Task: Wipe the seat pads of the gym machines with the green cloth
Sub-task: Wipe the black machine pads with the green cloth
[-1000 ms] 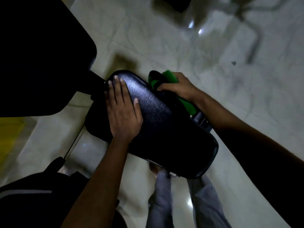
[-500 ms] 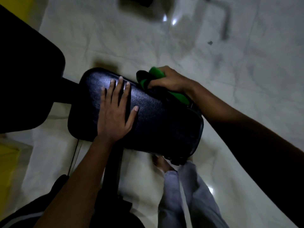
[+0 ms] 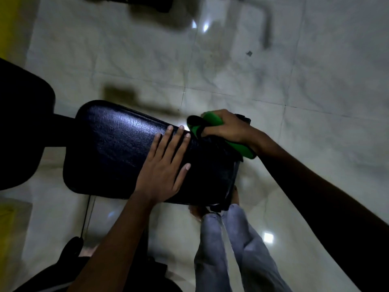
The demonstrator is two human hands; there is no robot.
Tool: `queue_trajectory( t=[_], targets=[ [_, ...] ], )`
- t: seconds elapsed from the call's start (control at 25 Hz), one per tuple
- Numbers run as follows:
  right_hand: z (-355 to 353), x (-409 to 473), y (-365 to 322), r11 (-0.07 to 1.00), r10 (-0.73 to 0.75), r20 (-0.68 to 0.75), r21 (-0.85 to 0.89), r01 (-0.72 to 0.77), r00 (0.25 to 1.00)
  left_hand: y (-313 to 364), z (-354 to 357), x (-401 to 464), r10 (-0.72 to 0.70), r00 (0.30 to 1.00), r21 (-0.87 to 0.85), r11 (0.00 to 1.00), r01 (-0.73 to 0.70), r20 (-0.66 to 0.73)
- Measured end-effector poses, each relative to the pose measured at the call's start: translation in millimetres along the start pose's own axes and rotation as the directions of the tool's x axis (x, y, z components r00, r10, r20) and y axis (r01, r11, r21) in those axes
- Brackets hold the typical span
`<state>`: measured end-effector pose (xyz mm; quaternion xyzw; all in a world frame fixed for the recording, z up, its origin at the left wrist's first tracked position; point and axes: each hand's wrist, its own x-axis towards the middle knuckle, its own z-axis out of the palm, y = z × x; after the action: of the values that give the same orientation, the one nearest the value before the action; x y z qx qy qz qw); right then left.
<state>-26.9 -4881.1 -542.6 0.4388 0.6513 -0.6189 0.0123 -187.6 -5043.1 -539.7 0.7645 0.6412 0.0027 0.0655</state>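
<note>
A black textured seat pad lies across the middle of the view, above the pale tiled floor. My left hand rests flat on its top, fingers straight and spread, near the pad's right half. My right hand grips the green cloth at the pad's far right edge, fingers curled round it. A green strip of the cloth trails out below my wrist along that edge. The pad's right end is in deep shadow.
A larger black pad joins the seat on the left by a dark bar. My legs in grey trousers stand below the pad's right end. A dark machine base sits at the top. A thin cable hangs under the pad.
My left hand has slid rightward along the pad, from its left end toward the right half. My right hand and the cloth have shifted along the far edge toward the right end.
</note>
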Motion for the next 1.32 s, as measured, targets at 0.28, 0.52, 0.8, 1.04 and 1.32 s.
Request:
queue_trajectory(
  t=[0.28,0.52,0.8,1.04,1.32],
  targets=[
    [-10.7,-64.2,48.4,0.967,0.131,-0.137,0.234,-0.096,0.982,-0.1,0.2,0.8,0.014,1.000,0.019,1.000,-0.014,-0.019],
    [51.2,-83.8,46.2,0.802,0.390,-0.559,0.597,0.029,0.732,1.3,2.3,-0.6,0.008,0.999,0.002,1.000,-0.008,-0.032],
    [96.0,-107.1,54.7,0.719,0.493,-0.627,0.684,0.123,0.602,1.4,3.8,0.6,0.012,0.998,0.008,1.000,-0.012,-0.061],
    [121.5,-116.0,57.9,0.678,0.559,-0.608,0.726,0.111,0.563,-3.0,8.5,-4.2,0.017,0.997,0.018,1.000,-0.016,-0.072],
    [62.1,-116.5,35.7,0.933,0.294,-0.711,0.358,-0.031,0.638,-1.4,10.1,-1.5,-0.002,0.997,0.032,0.999,0.005,-0.073]
  ],
)
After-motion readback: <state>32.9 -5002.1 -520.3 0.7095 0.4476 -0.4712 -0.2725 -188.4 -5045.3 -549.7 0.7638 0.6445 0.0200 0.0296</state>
